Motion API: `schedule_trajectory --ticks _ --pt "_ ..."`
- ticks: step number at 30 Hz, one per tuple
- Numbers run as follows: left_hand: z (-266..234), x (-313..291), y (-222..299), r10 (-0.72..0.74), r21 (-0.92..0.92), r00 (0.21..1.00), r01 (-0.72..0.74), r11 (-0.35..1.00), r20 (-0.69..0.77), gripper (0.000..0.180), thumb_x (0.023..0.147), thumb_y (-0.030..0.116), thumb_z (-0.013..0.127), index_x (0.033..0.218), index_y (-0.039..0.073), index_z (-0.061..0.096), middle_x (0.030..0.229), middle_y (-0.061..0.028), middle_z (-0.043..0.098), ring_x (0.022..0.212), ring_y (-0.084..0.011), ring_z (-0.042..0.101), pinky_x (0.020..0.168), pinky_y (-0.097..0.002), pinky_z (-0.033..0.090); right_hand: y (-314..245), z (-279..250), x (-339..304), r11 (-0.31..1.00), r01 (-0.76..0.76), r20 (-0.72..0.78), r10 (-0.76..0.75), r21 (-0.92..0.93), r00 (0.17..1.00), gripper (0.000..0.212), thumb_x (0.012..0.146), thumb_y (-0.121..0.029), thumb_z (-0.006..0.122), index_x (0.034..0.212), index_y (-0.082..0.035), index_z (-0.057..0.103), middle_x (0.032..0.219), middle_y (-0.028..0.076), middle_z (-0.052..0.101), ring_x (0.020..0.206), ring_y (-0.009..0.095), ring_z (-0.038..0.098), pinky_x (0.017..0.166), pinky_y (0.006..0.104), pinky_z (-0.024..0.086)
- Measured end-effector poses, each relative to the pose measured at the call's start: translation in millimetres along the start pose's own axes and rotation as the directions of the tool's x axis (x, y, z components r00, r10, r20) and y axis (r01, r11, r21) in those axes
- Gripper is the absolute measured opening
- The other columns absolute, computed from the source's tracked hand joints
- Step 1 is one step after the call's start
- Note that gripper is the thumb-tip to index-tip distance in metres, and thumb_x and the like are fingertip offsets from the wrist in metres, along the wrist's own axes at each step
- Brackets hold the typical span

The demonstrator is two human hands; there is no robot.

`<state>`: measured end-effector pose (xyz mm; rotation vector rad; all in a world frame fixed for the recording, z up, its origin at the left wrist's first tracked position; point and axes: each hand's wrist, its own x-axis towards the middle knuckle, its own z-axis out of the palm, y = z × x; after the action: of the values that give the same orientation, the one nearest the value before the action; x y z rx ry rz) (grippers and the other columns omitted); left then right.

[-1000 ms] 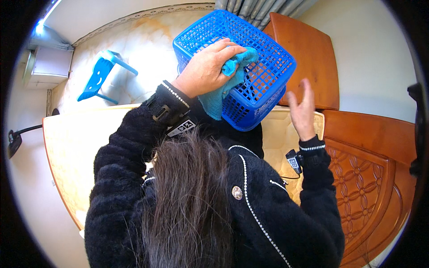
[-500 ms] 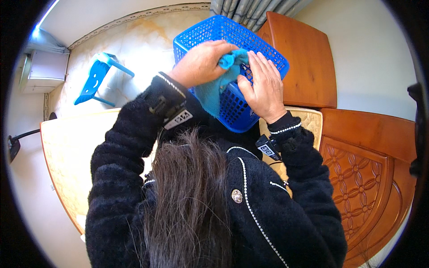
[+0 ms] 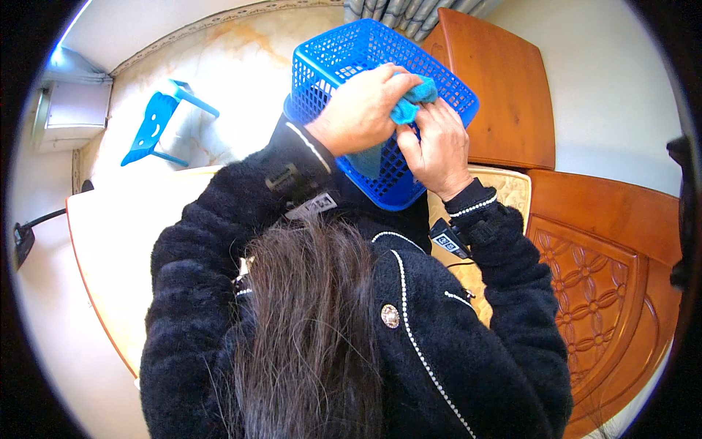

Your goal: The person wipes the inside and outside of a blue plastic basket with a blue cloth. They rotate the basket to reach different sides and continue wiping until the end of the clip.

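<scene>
My left hand (image 3: pixel 362 111) is closed on a bunched blue cloth (image 3: pixel 418 94), pressing it against the rim of a blue plastic basket (image 3: pixel 314 77). A loose part of the cloth hangs below this hand along the basket's latticed side. On the basket's near right side, my right hand (image 3: pixel 440 146) grips the edge, with its thumb bent inward and its fingertips against the cloth. Both hands partly cover the rim there. The basket is tilted in front of my body, its wide mouth facing up and away.
Beyond the basket stands a brown wooden panel (image 3: pixel 504 95), with grey curtains (image 3: pixel 395 13) behind. A carved wooden headboard (image 3: pixel 585 293) is at right. The pale mattress (image 3: pixel 110 249) spreads to the left. A small blue stool (image 3: pixel 152 126) stands on the marbled floor (image 3: pixel 234 80).
My left hand has moved right along the rim with the cloth, which is now more bunched near my right hand. My right fingers have curled in. The basket has shifted slightly right and up.
</scene>
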<state>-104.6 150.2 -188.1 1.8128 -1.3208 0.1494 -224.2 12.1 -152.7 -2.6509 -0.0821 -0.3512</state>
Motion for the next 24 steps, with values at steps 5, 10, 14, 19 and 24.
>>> schedule_trajectory --ticks 5,10,14,19,24 --pt "-47.3 8.8 -59.2 -0.129 0.269 0.981 0.086 0.959 0.146 0.035 0.089 0.034 0.065 0.117 0.014 0.063 0.110 -0.0123 0.065 0.108 -0.0318 0.062 0.089 -0.0483 0.049 2.5 8.2 2.9 0.990 0.084 -0.143 -0.100 -0.110 0.985 0.050 0.088 -0.034 0.060 0.119 0.005 0.062 0.125 0.025 0.063 0.120 0.039 0.058 0.105 0.0481 0.041" --pt "-70.3 23.1 -84.2 -0.190 0.395 0.981 0.164 0.904 0.028 0.036 0.082 0.009 0.064 0.117 0.007 0.059 0.113 -0.0195 0.062 0.110 -0.0400 0.059 0.093 -0.0447 0.050 2.0 12.0 -3.1 0.993 0.065 -0.195 -0.084 -0.100 0.977 0.048 0.088 -0.034 0.061 0.117 0.004 0.065 0.124 0.024 0.064 0.118 0.037 0.060 0.104 0.0471 0.042" --pt "-23.5 7.8 -43.1 -0.007 -0.021 0.998 0.008 1.000 0.058 0.036 0.076 0.000 0.063 0.112 0.003 0.059 0.108 -0.0192 0.063 0.108 -0.0388 0.060 0.091 -0.0447 0.050 -0.5 11.1 -5.0 0.998 0.026 -0.211 -0.038 -0.058 0.977 0.045 0.086 -0.031 0.063 0.117 0.001 0.065 0.122 0.021 0.066 0.116 0.035 0.061 0.102 0.0456 0.044" --pt "-37.7 10.2 -57.8 0.160 -0.038 0.964 -0.155 0.987 0.214 0.035 0.078 0.001 0.063 0.113 0.004 0.060 0.105 -0.0179 0.064 0.108 -0.0388 0.059 0.092 -0.0446 0.048 -2.9 14.3 -5.9 0.995 0.086 -0.269 -0.099 -0.060 0.958 0.037 0.086 -0.025 0.065 0.114 -0.001 0.066 0.118 0.017 0.068 0.114 0.034 0.062 0.099 0.0445 0.045" --pt "-76.6 42.1 -111.6 -0.170 0.363 0.957 0.076 0.929 0.235 0.039 0.076 0.000 0.065 0.114 0.009 0.064 0.105 -0.0165 0.064 0.105 -0.0390 0.059 0.091 -0.0431 0.048 -4.7 17.8 -9.6 0.986 0.149 -0.298 -0.165 -0.076 0.940 0.037 0.085 -0.026 0.068 0.114 -0.003 0.066 0.117 0.012 0.067 0.112 0.031 0.062 0.098 0.0444 0.044"
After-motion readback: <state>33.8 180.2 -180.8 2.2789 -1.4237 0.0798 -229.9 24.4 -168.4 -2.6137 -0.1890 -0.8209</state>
